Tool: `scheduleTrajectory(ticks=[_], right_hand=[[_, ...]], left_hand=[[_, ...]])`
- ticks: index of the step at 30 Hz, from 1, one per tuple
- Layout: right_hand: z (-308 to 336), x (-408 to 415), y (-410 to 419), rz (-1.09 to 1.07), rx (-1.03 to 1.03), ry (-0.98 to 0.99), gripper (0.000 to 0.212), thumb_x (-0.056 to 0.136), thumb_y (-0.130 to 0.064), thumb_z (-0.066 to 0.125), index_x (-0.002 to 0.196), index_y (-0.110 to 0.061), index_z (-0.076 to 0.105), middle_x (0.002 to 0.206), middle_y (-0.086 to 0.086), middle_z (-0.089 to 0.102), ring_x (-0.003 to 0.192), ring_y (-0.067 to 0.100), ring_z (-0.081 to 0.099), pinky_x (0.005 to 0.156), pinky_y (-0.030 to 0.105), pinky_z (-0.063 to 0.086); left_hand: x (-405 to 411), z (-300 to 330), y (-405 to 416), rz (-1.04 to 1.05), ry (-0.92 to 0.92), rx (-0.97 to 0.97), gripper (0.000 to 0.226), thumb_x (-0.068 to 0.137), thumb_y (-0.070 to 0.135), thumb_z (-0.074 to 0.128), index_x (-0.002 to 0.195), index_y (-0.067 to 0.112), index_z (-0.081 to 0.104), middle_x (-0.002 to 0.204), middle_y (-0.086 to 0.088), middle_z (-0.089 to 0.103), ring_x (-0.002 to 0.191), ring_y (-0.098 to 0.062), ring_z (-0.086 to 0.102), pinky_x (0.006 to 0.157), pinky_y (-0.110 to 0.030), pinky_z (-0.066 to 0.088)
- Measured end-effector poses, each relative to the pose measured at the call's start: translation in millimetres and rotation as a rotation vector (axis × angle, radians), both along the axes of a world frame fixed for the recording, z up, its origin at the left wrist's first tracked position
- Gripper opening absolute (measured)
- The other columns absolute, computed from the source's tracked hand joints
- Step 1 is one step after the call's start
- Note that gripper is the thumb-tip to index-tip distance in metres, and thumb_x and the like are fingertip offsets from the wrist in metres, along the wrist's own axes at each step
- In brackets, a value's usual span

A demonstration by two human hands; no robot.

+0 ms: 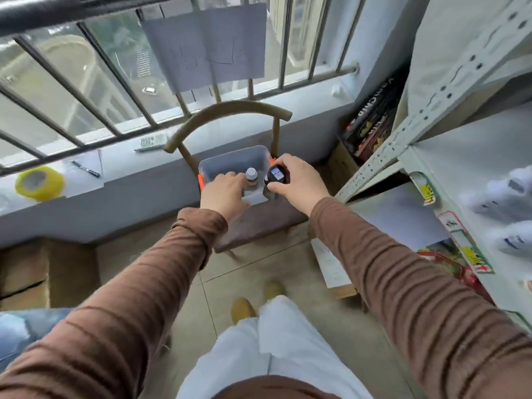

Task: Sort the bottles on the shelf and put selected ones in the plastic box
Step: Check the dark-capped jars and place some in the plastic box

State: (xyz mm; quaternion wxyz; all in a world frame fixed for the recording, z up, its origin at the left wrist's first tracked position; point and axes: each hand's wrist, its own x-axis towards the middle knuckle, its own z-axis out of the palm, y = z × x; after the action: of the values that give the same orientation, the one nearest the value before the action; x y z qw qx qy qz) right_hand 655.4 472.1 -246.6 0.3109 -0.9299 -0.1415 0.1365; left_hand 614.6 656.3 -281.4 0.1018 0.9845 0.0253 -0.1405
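right hand (296, 182) grips dark bottle (275, 174)

Storeroom: metal shelving (449, 90), cardboard boxes (26, 272)

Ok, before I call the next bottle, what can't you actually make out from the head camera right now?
- Bottles on the shelf: the white ones are blurred and partly cut off by the right edge.
- Dark bottle in the right hand: label too small; fingers hide its body.
- Plastic box floor: left hand covers its near part; only a white-capped bottle shows.
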Motion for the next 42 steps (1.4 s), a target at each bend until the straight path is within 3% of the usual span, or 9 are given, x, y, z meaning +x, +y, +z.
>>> scheduleTrajectory(ticks=[9, 14, 19, 25, 35, 42], right_hand=[[-109, 79, 52, -0.018, -0.103, 0.021, 0.038, 0.082, -0.027, 0.075, 0.115, -0.023, 0.056, 0.115, 0.002, 0.064, 0.106, 0.025, 0.053, 0.09, 0.037, 0.047], [-179, 104, 78, 0.01, -0.198, 0.052, 0.035, 0.082, -0.027, 0.072, 0.111, -0.018, 0.055, 0.117, 0.006, 0.059, 0.105, 0.028, 0.054, 0.084, 0.037, 0.045], [-247, 121, 99, 0.026, -0.332, 0.112, 0.035, 0.082, -0.025, 0.067, 0.111, -0.014, 0.052, 0.109, 0.008, 0.064, 0.105, 0.032, 0.059, 0.085, 0.039, 0.049], [-301, 140, 110, 0.065, -0.496, 0.198, 0.044, 0.086, -0.026, 0.068, 0.124, -0.014, 0.049, 0.113, 0.009, 0.064, 0.105, 0.033, 0.061, 0.075, 0.035, 0.042], [-326, 155, 116, 0.065, -0.612, 0.316, 0.066, 0.078, -0.025, 0.078, 0.134, -0.016, 0.044, 0.117, 0.009, 0.066, 0.109, 0.034, 0.062, 0.08, 0.037, 0.049], [-252, 127, 87, 0.001, -0.456, 0.144, 0.035, 0.089, -0.033, 0.066, 0.118, -0.016, 0.055, 0.117, 0.007, 0.063, 0.107, 0.03, 0.06, 0.074, 0.034, 0.044]], left_hand=[[76, -95, 40, 0.002, 0.027, 0.026, 0.03, 0.084, 0.035, 0.064, 0.109, 0.02, 0.057, 0.111, -0.003, 0.061, 0.107, -0.027, 0.056, 0.073, -0.039, 0.044], [97, -156, 53, -0.036, 0.053, 0.056, 0.032, 0.085, 0.031, 0.064, 0.114, 0.019, 0.057, 0.115, -0.003, 0.06, 0.113, -0.027, 0.055, 0.073, -0.039, 0.035], [115, -214, 66, -0.074, 0.038, 0.043, 0.034, 0.085, 0.03, 0.066, 0.115, 0.017, 0.058, 0.114, -0.005, 0.061, 0.11, -0.029, 0.056, 0.079, -0.041, 0.046], [127, -263, 73, -0.121, 0.001, 0.07, 0.032, 0.086, 0.03, 0.066, 0.115, 0.019, 0.058, 0.112, -0.004, 0.061, 0.109, -0.027, 0.056, 0.076, -0.039, 0.043], [134, -285, 76, -0.139, -0.003, 0.079, 0.029, 0.085, 0.032, 0.066, 0.11, 0.019, 0.058, 0.11, -0.003, 0.059, 0.108, -0.027, 0.054, 0.07, -0.035, 0.036], [126, -225, 59, -0.173, 0.028, 0.081, 0.03, 0.085, 0.03, 0.066, 0.112, 0.018, 0.059, 0.111, -0.003, 0.06, 0.109, -0.028, 0.055, 0.073, -0.037, 0.043]])
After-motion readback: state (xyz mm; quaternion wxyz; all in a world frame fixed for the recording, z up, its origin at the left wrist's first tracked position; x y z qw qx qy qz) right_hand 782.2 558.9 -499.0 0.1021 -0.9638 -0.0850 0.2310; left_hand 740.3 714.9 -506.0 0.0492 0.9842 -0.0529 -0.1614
